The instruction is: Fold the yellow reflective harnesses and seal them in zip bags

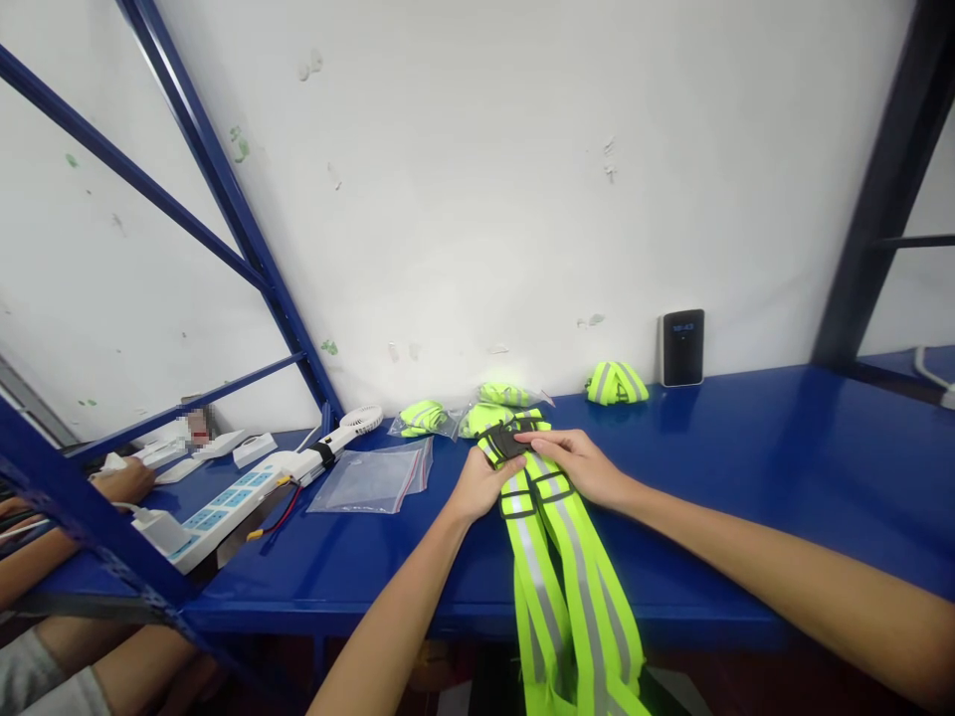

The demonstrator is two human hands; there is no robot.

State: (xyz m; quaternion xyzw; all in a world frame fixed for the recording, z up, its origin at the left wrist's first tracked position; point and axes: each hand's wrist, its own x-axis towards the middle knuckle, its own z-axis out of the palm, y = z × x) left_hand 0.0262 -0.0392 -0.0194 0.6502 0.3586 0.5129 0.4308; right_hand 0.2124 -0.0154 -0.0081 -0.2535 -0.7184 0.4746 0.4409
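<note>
A neon-yellow reflective strap vest [567, 577] lies on the blue shelf [746, 467] and hangs over its front edge. My left hand [481, 482] pinches its top end beside a black patch. My right hand [574, 462] is closed over the same folded top from the right, fingers pointing left. Both hands grip the vest at its far end.
Bagged folded vests [425, 418] and a loose folded one [616, 383] lie by the wall. Empty zip bags [377, 477], a white hand fan [350, 426] and a power strip [224, 502] lie left. A black device [681, 347] leans on the wall. Another person's arms [67, 527] are at far left.
</note>
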